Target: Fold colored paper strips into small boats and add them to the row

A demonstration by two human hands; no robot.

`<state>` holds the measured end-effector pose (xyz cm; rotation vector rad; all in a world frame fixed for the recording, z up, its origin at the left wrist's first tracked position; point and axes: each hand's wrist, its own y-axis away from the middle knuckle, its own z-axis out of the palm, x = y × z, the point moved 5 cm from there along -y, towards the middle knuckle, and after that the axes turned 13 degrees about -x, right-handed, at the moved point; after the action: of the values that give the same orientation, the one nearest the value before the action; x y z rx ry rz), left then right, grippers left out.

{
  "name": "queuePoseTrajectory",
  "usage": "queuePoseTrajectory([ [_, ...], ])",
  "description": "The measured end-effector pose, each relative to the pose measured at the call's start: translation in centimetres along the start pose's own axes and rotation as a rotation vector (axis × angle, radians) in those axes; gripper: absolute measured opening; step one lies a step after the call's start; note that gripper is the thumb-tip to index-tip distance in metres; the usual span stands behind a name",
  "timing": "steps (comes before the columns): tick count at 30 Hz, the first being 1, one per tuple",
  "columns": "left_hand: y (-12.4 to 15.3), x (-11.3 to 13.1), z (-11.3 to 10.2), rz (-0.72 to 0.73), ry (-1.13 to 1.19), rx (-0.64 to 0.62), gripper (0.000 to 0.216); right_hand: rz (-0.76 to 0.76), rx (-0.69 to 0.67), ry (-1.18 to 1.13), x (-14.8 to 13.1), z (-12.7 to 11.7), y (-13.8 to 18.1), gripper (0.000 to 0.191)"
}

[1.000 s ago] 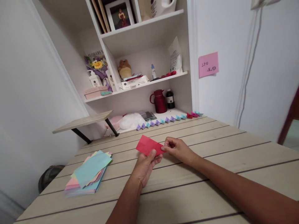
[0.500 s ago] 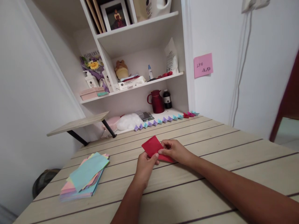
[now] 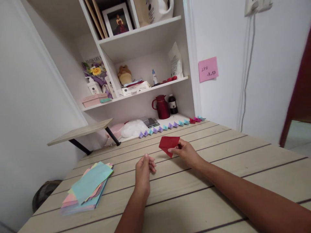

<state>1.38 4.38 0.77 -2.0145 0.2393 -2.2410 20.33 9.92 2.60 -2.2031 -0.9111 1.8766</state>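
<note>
My right hand pinches a folded red paper and holds it above the wooden table, near the middle. My left hand hovers a little to the left of the paper, apart from it, with its fingers curled loosely and nothing in them. A fanned stack of coloured paper sheets, light blue on top, lies on the table at the left.
A row of small folded paper pieces in purple, blue and red lines the table's far edge. Behind stands a white shelf unit with a red jug, bottles and boxes. A small raised wooden board sits at the back left.
My left hand has let go of the red paper and drawn back to the left. My right hand has lifted the paper up and away, turning it.
</note>
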Motion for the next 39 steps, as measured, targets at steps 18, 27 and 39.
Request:
queuePoseTrajectory([
  [18,1.1,-0.4,3.2,-0.205,0.396,-0.395,0.036,-0.417,-0.247,0.532,-5.0,2.9,1.9,0.024],
  [27,0.1,-1.0,0.8,-0.143,0.476,-0.106,0.027,-0.480,-0.334,0.766,-4.0,4.0,2.3,0.059],
  [39,0.4,-1.1,0.6,-0.183,0.497,-0.076,0.021,-0.274,-0.276,0.420,-2.5,2.5,0.9,0.011],
])
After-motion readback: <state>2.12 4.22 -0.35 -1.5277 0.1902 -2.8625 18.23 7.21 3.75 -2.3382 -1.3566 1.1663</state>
